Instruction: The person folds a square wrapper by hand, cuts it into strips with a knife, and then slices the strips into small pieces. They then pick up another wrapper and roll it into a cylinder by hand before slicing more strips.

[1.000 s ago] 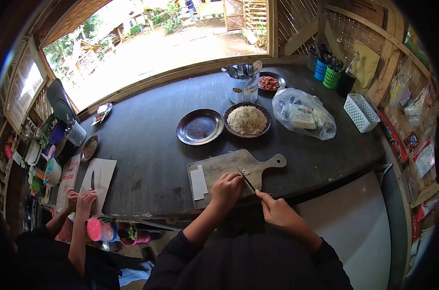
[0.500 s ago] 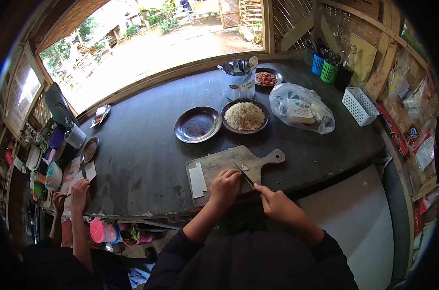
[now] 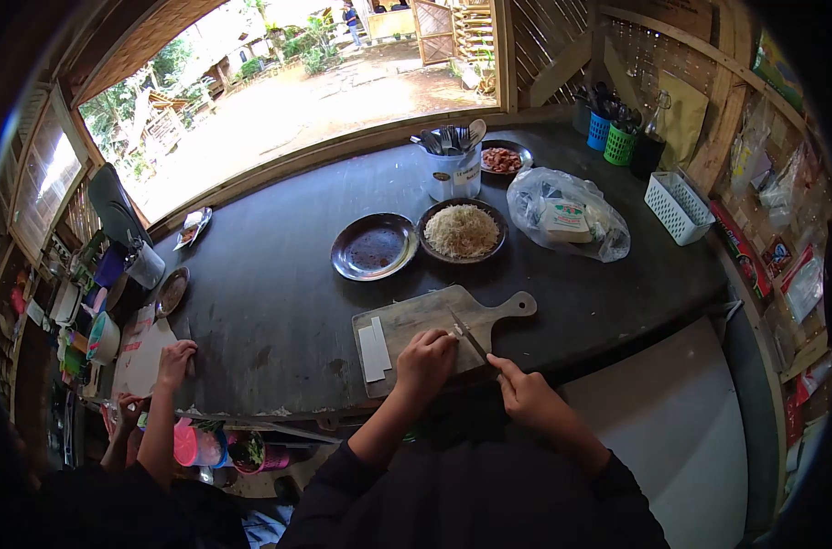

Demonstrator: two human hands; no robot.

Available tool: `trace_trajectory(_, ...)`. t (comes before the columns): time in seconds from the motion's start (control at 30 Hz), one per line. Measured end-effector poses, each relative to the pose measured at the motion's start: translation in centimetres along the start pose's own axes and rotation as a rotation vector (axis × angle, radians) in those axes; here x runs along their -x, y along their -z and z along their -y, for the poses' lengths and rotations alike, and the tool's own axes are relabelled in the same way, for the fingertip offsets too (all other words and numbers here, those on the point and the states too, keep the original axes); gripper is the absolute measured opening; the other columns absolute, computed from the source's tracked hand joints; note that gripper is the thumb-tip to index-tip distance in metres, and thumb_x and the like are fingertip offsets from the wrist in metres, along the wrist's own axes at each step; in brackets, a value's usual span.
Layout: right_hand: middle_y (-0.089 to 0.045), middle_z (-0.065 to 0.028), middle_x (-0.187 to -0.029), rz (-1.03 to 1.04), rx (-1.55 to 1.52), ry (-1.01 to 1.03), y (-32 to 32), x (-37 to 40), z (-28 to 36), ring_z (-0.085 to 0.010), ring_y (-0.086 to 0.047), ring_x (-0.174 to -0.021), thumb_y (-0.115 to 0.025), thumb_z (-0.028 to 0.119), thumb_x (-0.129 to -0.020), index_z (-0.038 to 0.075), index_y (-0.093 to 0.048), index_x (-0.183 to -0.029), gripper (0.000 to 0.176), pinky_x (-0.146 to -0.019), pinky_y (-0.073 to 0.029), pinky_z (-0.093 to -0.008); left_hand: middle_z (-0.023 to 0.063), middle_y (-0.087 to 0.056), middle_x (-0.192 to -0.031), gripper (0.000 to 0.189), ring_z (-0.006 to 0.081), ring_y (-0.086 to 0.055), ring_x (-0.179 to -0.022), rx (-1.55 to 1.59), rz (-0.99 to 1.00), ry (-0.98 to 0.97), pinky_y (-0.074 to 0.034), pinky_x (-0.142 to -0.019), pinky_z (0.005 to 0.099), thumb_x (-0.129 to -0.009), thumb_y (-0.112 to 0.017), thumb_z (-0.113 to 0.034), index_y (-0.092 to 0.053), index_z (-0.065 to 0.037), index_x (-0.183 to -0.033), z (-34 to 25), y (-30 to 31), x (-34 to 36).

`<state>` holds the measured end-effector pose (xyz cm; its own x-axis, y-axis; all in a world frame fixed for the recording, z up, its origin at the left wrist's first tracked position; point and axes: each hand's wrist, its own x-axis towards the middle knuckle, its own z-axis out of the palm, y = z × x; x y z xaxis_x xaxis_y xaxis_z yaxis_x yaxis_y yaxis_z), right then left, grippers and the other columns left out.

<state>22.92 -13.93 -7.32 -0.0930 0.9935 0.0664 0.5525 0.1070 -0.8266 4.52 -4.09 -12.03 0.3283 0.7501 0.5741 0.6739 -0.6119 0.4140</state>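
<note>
A wooden cutting board (image 3: 407, 322) with a handle lies near the table's front edge. On its left part rest white flat strips (image 3: 374, 350). My left hand (image 3: 426, 362) is closed on the board, with small pale bits by its fingertips; what it grips is hidden. My right hand (image 3: 526, 388) is closed round the handle of a knife (image 3: 469, 337), whose blade slants up and left beside my left hand's fingers. Behind the board stand a dark plate heaped with pale shreds (image 3: 462, 231) and a dark plate (image 3: 375, 247) with some liquid on it.
A utensil tub (image 3: 453, 174), a plate of reddish pieces (image 3: 502, 160), a plastic bag (image 3: 569, 216) and a white basket (image 3: 680, 209) stand farther back. At the left, a co-worker's hands (image 3: 175, 362) are near a paper sheet (image 3: 141, 360) and a small dish (image 3: 172, 293).
The knife blade has shifted slightly right and steepened, and pale bits now show by my left fingertips. The co-worker's nearer hand has moved right. The view has shifted slightly.
</note>
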Motion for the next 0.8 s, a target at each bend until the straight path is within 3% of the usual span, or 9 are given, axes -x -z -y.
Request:
trace_trajectory(0.03, -0.058, -0.0218, -0.064, 0.002, -0.002, 0.000, 0.1, 0.1, 0.3, -0.0306, -0.063, -0.057, -0.048, 0.008, -0.093, 0.007, -0.050, -0.131, 0.037, -0.056, -0.046, -0.0358, 0.0040, -0.067, -0.087, 0.007, 0.0251, -0.066, -0.083, -0.002, 0.001, 0.002, -0.053, -0.071, 0.0348, -0.080, -0.067, -0.014, -0.070, -0.009, -0.084, 0.1, 0.0, 0.1)
trace_trajectory(0.1, -0.060, -0.0256, -0.070, 0.062, 0.006, 0.013, 0.2, 0.2, 0.8, -0.0404, -0.063, -0.067, -0.047, 0.009, -0.093, 0.005, -0.049, -0.130, 0.037, -0.061, -0.049, -0.0454, 0.0043, -0.067, -0.088, 0.007, 0.0252, -0.066, -0.083, 0.007, -0.022, -0.006, -0.053, -0.072, 0.0352, -0.080, -0.067, -0.014, -0.070, -0.009, -0.084, 0.2, -0.2, 0.1)
trace_trajectory(0.8, -0.062, -0.0281, -0.076, 0.135, 0.037, -0.076, 1.0, -0.4, 2.2, -0.0430, -0.063, -0.072, -0.046, 0.009, -0.093, 0.005, -0.051, -0.128, 0.036, -0.066, -0.050, -0.0478, 0.0031, -0.067, -0.093, 0.012, 0.0246, -0.065, -0.089, -0.024, 0.032, 0.004, -0.053, -0.074, 0.0354, -0.079, -0.065, -0.012, -0.070, -0.011, -0.090, 0.1, 0.0, 0.0)
